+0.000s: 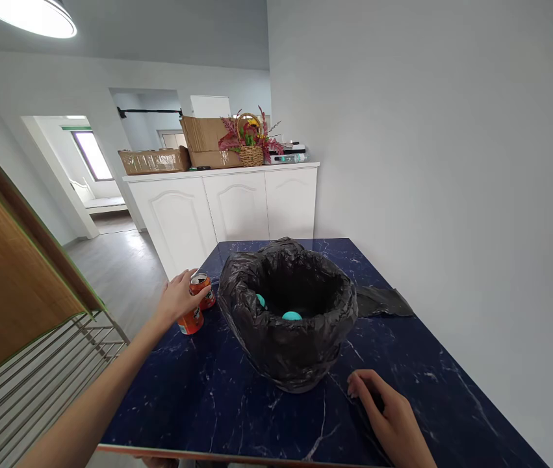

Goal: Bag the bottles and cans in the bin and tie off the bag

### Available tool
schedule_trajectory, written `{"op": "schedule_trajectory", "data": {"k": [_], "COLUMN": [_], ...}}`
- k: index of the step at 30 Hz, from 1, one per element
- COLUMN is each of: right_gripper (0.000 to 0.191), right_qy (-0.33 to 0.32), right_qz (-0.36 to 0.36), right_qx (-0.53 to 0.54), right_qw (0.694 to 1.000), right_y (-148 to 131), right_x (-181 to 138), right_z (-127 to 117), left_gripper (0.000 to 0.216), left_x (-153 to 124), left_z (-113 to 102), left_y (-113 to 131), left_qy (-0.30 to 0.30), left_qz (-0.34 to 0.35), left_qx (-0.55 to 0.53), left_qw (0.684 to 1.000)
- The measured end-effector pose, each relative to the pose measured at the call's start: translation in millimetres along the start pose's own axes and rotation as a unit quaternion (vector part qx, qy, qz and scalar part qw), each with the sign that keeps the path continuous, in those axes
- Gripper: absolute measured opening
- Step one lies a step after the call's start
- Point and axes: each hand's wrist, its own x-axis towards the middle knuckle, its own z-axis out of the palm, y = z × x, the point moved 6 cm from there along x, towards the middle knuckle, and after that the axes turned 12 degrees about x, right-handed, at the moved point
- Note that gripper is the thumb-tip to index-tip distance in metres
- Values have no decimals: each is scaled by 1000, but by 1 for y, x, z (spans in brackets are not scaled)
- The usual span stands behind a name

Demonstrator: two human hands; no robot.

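A bin (300,351) lined with a black plastic bag stands upright on the dark blue marbled table, its mouth facing up. Rounded turquoise patches (292,316) show at its near inner rim; I cannot tell what they belong to. Left of the bin are two orange soda cans side by side. My left hand (179,300) is closed over the top of the nearer soda can (191,322), its thumb in front of the farther can (206,298), whose top shows an opening. My right hand (386,409) rests near the table's front right, fingers curled, with nothing visible in them.
Flat black plastic (386,302) lies on the table (266,429) beside the wall at right. A metal rack (37,370) with a wooden board (13,260) stands at left. Behind, a white cabinet (237,201) carries cardboard boxes (154,160) and a flower basket (251,155).
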Motion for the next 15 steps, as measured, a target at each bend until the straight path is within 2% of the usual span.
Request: {"op": "schedule_trajectory", "data": {"k": [4,9,15], "right_gripper": [44,48,51], "right_qy": [1,23,32], "right_qz": [2,10,22], "right_qx": [-4,4,20], "right_qw": [1000,1000,999], "right_y": [-1,-11,-18], "right_x": [0,-2,-3], "right_z": [0,2,4], "left_gripper": [79,69,55], "left_x": [9,24,26], "left_z": [2,-1,-7], "left_y": [2,9,25], "left_qy": [-23,-20,-24], "left_qz": [-9,-26,-21], "left_qx": [33,61,36], "left_qw": [999,998,999]}}
